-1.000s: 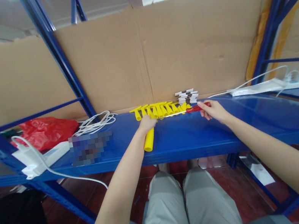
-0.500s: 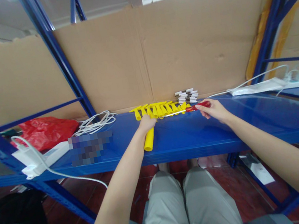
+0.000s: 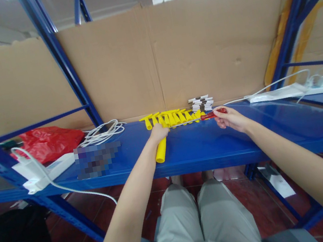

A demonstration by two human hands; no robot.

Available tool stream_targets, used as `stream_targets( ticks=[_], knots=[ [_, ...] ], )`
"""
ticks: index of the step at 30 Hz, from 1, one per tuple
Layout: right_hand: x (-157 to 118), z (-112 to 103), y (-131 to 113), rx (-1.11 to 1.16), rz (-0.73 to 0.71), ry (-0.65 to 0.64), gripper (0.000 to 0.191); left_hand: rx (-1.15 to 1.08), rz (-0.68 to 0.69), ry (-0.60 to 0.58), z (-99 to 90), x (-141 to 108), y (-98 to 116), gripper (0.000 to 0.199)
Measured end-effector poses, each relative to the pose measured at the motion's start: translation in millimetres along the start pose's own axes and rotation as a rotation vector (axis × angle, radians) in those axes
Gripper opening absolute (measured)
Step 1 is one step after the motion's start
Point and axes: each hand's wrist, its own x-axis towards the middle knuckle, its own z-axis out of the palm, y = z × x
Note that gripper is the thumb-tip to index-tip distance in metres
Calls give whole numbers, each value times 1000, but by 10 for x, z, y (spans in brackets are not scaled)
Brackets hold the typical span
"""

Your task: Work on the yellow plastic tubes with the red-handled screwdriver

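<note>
The left hand (image 3: 159,132) is squeezing a yellow tube (image 3: 161,151). The right hand's fingers are closing around a red screwdriver (image 3: 214,115).

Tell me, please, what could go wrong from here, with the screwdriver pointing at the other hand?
The red-handled screwdriver might slip and poke the left hand, since its shaft points there from the right hand.
The right hand could also knock the stack of white and dark pieces just behind the handle.
If the left hand loosened, the yellow tubular piece might roll off the nearby front edge of the blue shelf.
</note>
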Motion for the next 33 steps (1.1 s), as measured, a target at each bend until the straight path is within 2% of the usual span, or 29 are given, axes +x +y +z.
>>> stream_targets(
  ticks=[5,11,15,19,26,30,33],
  knots=[
    [-5,-18,-9,-1,-10,-44,50,15,4,-3,0,-2,-3,15],
    [46,-26,38,-194,45,75,49,3,-1,-12,7,-4,-17,16],
    [26,-10,14,-123,91,81,43,-5,-7,-9,8,2,-22,15],
    [11,4,10,-61,54,90,51,21,10,23,7,4,-26,14],
    [50,-31,58,-270,-50,119,49,1,2,5,4,17,-38,15],
    [64,-44,62,-313,7,112,53,-14,5,3,10,17,-39,15],
    [54,-29,54,-256,62,108,51,-2,8,7,19,20,-41,18]
  ],
)
